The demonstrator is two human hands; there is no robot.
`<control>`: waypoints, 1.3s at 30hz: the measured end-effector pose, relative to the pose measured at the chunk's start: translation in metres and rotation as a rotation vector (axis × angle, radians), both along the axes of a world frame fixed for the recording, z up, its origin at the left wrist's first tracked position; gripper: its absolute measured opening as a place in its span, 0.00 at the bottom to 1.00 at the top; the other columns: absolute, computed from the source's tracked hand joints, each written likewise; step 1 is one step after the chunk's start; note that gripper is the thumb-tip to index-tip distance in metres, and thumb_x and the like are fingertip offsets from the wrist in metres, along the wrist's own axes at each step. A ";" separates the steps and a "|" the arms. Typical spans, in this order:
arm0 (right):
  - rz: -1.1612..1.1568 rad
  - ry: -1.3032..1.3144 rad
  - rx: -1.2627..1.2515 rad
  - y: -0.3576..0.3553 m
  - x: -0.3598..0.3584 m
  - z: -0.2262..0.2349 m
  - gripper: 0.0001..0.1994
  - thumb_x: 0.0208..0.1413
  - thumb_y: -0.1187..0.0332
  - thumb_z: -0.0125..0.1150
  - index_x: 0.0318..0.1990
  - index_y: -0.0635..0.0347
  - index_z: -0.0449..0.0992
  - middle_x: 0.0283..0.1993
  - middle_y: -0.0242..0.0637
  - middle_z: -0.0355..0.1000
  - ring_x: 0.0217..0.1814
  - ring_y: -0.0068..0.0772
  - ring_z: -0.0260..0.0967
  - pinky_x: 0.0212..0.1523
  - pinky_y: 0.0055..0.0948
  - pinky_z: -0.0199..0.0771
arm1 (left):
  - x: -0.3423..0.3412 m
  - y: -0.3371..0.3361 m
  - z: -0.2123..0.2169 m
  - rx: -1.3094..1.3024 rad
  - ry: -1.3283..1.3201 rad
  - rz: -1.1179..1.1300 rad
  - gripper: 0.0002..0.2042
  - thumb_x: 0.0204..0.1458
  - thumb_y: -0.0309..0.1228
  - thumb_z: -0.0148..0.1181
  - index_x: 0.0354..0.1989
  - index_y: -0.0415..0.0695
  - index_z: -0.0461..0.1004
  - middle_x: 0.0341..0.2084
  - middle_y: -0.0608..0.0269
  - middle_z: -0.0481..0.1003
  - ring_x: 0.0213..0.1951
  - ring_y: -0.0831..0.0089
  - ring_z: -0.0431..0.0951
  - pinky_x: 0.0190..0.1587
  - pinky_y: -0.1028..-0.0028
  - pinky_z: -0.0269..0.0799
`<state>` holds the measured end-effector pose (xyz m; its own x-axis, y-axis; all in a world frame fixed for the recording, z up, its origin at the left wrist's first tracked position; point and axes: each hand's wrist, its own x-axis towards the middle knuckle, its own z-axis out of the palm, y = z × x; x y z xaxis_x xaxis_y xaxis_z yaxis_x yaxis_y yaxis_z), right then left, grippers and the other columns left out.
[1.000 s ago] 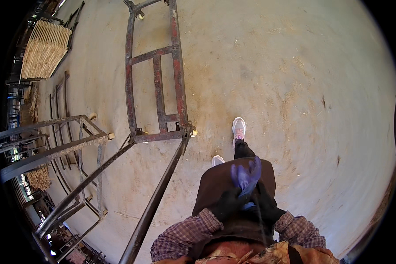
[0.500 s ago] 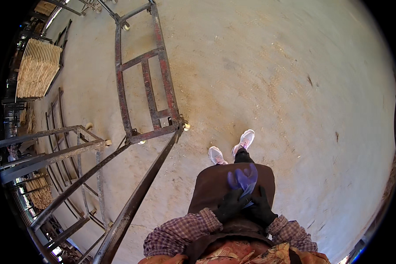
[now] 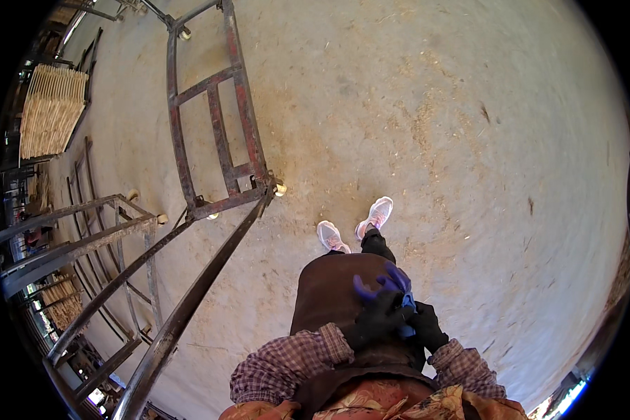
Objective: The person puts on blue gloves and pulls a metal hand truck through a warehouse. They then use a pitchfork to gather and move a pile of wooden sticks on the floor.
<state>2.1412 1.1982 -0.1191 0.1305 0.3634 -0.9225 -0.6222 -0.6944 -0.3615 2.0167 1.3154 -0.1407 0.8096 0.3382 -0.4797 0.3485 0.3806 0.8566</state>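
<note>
A crumpled purple-blue rubber glove is in front of my brown apron, its fingers spread away from me. My left hand, in a black glove, is closed on it from the left. My right hand, also black-gloved, is closed at its lower, lighter blue end. The two hands almost meet there, and most of my fingertips are hidden in the dark folds. Checked sleeves cover both forearms.
To the left stands a rusty metal frame cart on pale casters, with long upright bars. Another metal rack is farther left. Stacked wood strips sit beyond. My light shoes are on the dusty concrete floor.
My hands and the rubber glove have shifted slightly right, and my right hand has closed more on its lower end. The cart and my shoes sit farther left in the view.
</note>
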 end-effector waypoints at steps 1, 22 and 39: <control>0.072 -0.029 0.013 -0.003 0.004 -0.002 0.14 0.55 0.65 0.62 0.46 0.64 0.77 0.38 0.34 0.77 0.36 0.23 0.73 0.38 0.27 0.76 | 0.002 -0.001 0.001 -0.080 0.022 0.014 0.17 0.59 0.37 0.56 0.50 0.39 0.68 0.41 0.56 0.71 0.43 0.68 0.70 0.47 0.66 0.67; -0.165 0.147 0.273 0.015 -0.027 0.025 0.29 0.55 0.58 0.62 0.61 0.61 0.63 0.47 0.36 0.71 0.45 0.29 0.71 0.47 0.30 0.74 | -0.008 0.016 0.035 -0.574 0.139 0.137 0.16 0.57 0.37 0.60 0.45 0.36 0.72 0.35 0.62 0.74 0.38 0.77 0.73 0.40 0.76 0.70; -0.536 0.180 0.038 -0.052 -0.071 -0.020 0.19 0.56 0.66 0.53 0.55 0.60 0.67 0.44 0.39 0.72 0.42 0.34 0.74 0.44 0.33 0.79 | -0.022 -0.009 0.025 0.082 -0.019 -0.115 0.23 0.56 0.38 0.61 0.54 0.37 0.65 0.45 0.49 0.70 0.46 0.60 0.73 0.49 0.65 0.69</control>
